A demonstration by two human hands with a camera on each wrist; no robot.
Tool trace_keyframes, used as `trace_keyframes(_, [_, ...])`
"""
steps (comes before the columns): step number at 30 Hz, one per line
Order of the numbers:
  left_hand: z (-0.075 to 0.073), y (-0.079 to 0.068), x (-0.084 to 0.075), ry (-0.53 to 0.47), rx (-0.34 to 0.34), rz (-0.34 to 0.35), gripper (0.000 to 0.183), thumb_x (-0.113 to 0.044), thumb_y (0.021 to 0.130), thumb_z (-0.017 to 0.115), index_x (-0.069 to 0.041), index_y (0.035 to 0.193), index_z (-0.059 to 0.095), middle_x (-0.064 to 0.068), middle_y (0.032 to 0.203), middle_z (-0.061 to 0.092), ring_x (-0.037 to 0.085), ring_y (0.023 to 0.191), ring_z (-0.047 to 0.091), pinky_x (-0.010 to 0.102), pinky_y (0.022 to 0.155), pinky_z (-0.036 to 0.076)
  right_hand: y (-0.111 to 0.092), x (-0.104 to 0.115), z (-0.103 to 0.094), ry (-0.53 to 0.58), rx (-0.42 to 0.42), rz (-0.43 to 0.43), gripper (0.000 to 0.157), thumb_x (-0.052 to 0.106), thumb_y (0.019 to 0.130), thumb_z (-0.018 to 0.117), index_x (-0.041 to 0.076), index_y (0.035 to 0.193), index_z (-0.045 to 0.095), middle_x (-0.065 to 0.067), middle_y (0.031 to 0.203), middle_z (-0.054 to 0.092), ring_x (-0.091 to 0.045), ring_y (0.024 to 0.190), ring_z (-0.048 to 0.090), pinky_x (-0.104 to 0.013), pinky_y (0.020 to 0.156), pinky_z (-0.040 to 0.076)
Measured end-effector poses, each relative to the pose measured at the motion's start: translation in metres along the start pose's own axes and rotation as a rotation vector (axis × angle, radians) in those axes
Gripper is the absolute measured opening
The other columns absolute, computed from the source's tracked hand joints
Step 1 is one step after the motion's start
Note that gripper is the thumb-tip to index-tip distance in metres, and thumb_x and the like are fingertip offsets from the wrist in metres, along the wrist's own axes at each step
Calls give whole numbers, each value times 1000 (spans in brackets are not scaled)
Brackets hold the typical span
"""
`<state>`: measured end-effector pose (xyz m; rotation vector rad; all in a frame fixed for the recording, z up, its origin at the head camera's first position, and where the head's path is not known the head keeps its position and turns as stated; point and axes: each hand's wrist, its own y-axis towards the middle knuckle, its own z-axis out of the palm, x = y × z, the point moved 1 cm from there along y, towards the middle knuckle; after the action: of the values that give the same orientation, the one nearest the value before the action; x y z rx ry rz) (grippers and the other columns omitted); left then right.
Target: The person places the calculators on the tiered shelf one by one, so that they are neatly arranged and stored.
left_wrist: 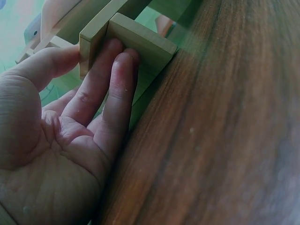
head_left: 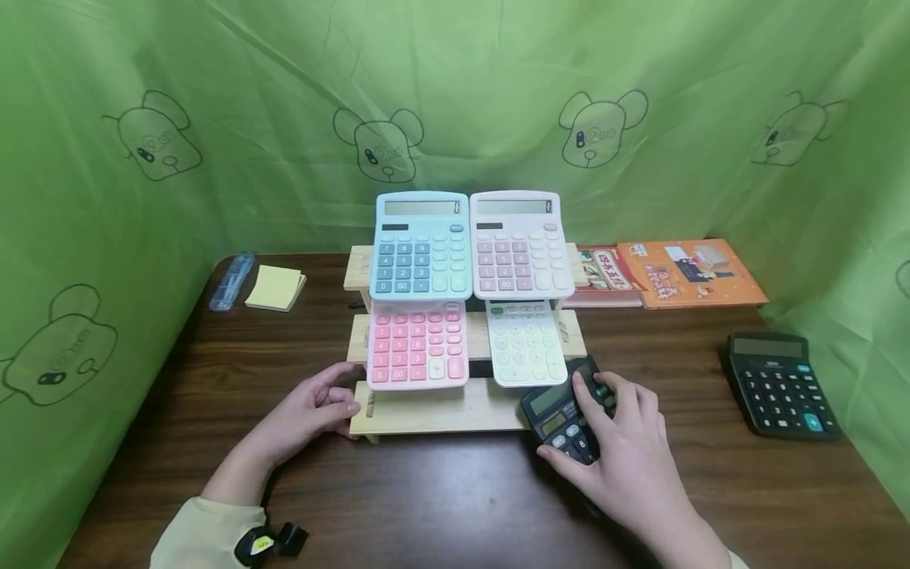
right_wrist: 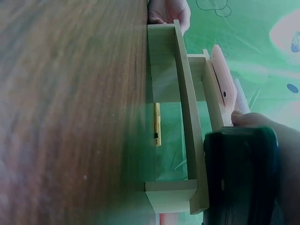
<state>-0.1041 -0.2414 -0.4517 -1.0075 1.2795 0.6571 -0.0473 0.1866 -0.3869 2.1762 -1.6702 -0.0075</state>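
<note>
A wooden three-step rack (head_left: 441, 412) stands mid-table. My left hand (head_left: 316, 411) grips its front left end; in the left wrist view the thumb lies on the plank edge with fingers behind the end board (left_wrist: 140, 40). My right hand (head_left: 629, 442) holds a black calculator (head_left: 569, 411), tilted, by its sides at the right end of the lowest step. From the right wrist view, that calculator (right_wrist: 241, 173) is dark beside the front plank. Blue (head_left: 421, 245) and pale lilac (head_left: 522, 245) calculators lean on the top step, pink (head_left: 417, 348) and pale green (head_left: 526, 344) ones on the middle step.
Another black calculator (head_left: 782, 387) lies at the table's right. Behind the rack to the right are a red book (head_left: 604, 273) and an orange book (head_left: 693, 273). Yellow sticky notes (head_left: 276, 287) and a blue translucent item (head_left: 232, 282) lie back left. Green curtain (head_left: 483, 79) encloses the table.
</note>
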Motion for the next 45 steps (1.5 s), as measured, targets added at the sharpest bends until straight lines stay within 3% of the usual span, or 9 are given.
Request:
trace_keyframes(17, [-1,0,2,1,0,-5,69,-19,94,65,-8,149,24,22,99,67,30,78,67,47,74,57,-4,9,1,-14,1,-51,91,74,67,67,13,134,60,-16,131,41,-38,113,34,-53,85,35])
trace_keyframes(33, [-1,0,4,-5,-1,15,69,-16,94,65,-5,148,23,20,99,68,23,79,67,42,72,57,-9,27,4,48,20,-130,81,69,74,67,14,134,59,-15,141,40,-33,119,36,-51,87,43])
trace_keyframes(45, [-1,-1,2,4,0,8,70,-19,94,65,-8,149,24,21,100,67,24,80,66,43,73,57,-11,32,4,96,83,-194,87,73,73,66,17,139,54,-9,147,39,-28,130,31,-48,96,43])
